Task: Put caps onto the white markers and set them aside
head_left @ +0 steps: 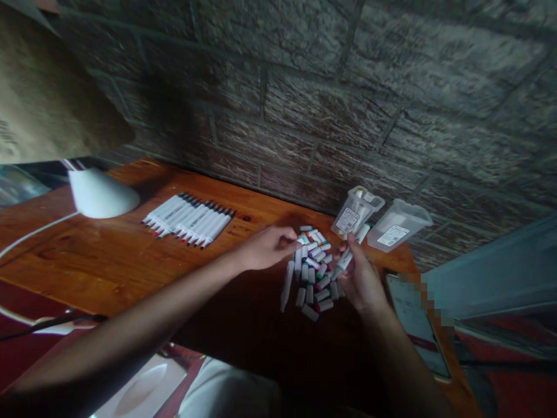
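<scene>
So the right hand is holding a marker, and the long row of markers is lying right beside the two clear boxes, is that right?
Not quite. The right hand is holding a marker, but the long row of markers lies beside the white lamp base, away from the two clear boxes. The head view shows it.

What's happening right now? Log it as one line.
left hand: at cap pile, contact unclear | right hand: holding marker | marker row: on table | clear tubs: near wall
</scene>
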Demonstrator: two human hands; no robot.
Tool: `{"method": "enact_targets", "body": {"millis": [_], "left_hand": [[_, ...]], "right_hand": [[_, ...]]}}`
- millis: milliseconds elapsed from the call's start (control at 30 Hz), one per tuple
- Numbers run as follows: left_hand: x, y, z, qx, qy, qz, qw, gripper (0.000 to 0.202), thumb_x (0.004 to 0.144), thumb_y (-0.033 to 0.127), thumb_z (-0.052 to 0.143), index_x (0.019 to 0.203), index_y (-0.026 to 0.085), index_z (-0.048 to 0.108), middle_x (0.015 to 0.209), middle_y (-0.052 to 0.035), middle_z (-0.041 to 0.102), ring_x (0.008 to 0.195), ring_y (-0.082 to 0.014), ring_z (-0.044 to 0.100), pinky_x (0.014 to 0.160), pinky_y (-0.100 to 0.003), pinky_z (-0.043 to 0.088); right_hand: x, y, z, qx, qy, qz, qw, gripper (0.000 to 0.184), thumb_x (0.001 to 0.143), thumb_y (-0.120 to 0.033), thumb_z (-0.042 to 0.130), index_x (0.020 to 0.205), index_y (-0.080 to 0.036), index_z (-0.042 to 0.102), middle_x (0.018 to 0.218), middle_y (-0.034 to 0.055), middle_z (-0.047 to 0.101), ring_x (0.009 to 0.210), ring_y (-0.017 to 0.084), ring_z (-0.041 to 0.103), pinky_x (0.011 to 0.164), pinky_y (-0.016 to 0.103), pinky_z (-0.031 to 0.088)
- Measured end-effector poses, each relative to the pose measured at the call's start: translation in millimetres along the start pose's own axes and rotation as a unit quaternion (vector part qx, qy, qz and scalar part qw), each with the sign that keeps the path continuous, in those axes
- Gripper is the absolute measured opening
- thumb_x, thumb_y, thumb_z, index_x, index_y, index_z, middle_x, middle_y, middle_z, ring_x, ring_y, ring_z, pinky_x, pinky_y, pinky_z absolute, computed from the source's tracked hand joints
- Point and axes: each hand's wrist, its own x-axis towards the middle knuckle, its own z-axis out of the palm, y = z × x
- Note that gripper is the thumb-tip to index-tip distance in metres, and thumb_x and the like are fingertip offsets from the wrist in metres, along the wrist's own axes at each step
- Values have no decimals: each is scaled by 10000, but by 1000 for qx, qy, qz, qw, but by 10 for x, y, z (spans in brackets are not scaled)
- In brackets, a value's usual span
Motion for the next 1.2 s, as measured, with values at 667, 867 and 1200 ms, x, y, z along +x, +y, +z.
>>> {"method": "enact_targets", "body": {"millis": [667,867,1200], "left_hand": [[2,-101,122,-621,66,-87,776,356,707,320,845,902,180,582,749,43,575,590,-46,500,546,-167,370],[-26,-103,131,-497,13,-35,867,362,820,435,741,1027,155,643,664,38,564,536,-60,468,509,-185,341],[-231,45,161,-31,10,119,992,237,980,354,480,891,183,618,735,10,586,682,-131,553,661,-238,398]], "right_hand": [[-197,106,54,-92,20,-99,991,215,765,-312,807,965,-240,771,1016,43,761,783,152,695,736,275,574],[-151,165,21,-157,31,-102,982,240,778,-348,802,985,-235,760,937,53,781,768,177,719,724,303,589],[-195,144,-24,-238,59,-44,968,404,796,-592,691,672,-208,666,612,11,643,553,153,593,516,259,501]]}}
